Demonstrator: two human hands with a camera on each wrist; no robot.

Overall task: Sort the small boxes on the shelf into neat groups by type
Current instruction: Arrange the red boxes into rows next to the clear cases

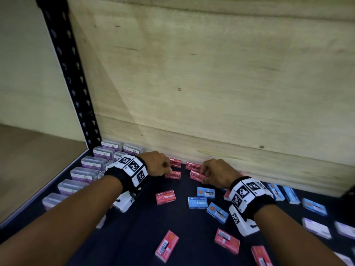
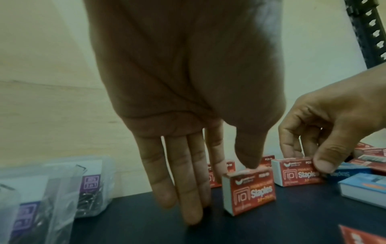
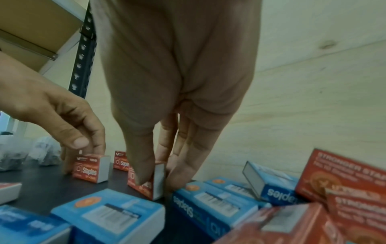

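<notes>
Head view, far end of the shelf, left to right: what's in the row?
Clear boxes with purple labels → left hand on a red staples box → right hand on another red staples box → blue boxes.

Red staple boxes [image 1: 173, 174] stand on edge in a short row near the wooden back wall; more red ones [image 1: 166, 245] lie flat and scattered on the dark shelf [image 1: 134, 237]; blue staple boxes [image 1: 197, 202] lie loose to the right; clear purple-labelled cases [image 1: 84, 173] line the left edge.
</notes>
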